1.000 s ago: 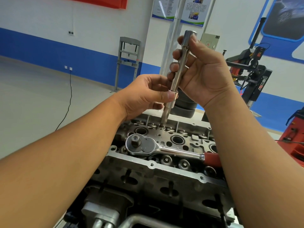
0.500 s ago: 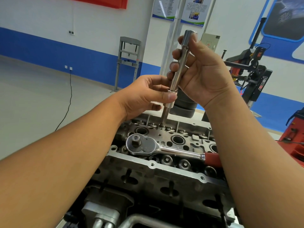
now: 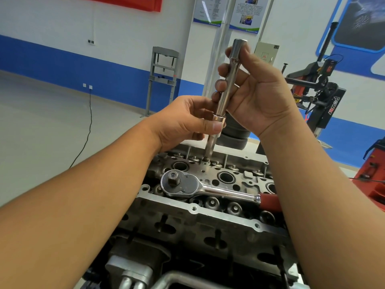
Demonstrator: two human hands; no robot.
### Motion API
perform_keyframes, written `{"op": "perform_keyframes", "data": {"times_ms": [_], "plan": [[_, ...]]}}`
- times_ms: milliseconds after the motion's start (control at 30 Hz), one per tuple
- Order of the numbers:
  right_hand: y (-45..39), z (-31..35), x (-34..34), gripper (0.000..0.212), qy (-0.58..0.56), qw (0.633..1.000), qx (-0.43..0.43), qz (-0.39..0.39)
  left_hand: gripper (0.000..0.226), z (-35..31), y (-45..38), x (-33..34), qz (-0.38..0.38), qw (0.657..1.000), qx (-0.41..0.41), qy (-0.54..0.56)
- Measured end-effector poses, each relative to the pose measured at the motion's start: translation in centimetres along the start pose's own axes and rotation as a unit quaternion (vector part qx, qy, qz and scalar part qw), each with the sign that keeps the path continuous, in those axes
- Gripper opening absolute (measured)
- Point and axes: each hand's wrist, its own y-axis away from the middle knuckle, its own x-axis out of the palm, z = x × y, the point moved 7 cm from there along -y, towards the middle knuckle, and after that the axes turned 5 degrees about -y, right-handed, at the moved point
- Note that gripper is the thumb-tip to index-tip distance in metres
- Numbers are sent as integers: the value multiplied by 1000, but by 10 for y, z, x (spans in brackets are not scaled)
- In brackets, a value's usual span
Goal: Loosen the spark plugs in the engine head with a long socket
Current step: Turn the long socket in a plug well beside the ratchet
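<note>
A long chrome socket (image 3: 228, 86) stands nearly upright above the far side of the grey engine head (image 3: 208, 213). Its lower tip touches a small fitting near the head's far edge. My right hand (image 3: 258, 94) grips its upper shaft, with the open top end sticking out above my fingers. My left hand (image 3: 187, 122) pinches the collar lower down between thumb and fingers. A chrome ratchet (image 3: 183, 183) with a red handle (image 3: 268, 202) lies flat across the head, held by no hand. Round spark plug wells (image 3: 226, 177) open along the middle of the head.
A tyre machine (image 3: 316, 97) stands at the right, with red equipment (image 3: 373, 174) beside it. A grey metal frame (image 3: 163, 80) stands against the blue-striped wall. A black cable (image 3: 87, 130) runs over the floor at the left. A dark tyre stack (image 3: 235, 136) sits behind the head.
Both hands and the socket have barely shifted. The ratchet lies where it was.
</note>
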Motion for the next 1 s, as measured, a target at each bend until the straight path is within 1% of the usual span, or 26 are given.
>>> {"op": "perform_keyframes", "data": {"times_ms": [67,100,200,267,333,433,500,600,667,900,1000], "plan": [[0,0,1,22,4,1000,-2,0,19,0,1,3,27,998,-9,52],[0,1,1,22,4,1000,-4,-1,21,0,1,5,48,996,-13,76],[0,1,0,22,4,1000,-6,-6,26,-1,3,7,78,993,-13,89],[1,1,1,23,0,1000,-2,-6,25,-1,3,5,68,995,-6,67],[1,0,2,25,-6,1000,2,-4,25,0,1,2,41,998,-3,40],[2,0,3,28,-8,1000,5,-2,26,2,-1,-2,9,999,-9,29],[2,0,3,28,-4,1000,6,-4,22,3,0,-1,16,999,-17,34],[3,1,2,28,-3,1000,8,-11,24,2,2,6,66,996,-23,62],[3,1,1,29,-5,1000,9,-12,23,1,2,7,76,994,-21,81],[3,0,2,32,-13,1000,10,-3,26,1,1,2,52,998,-7,42],[3,1,0,37,-17,1000,7,-4,24,4,0,-3,18,999,-10,24]]}}
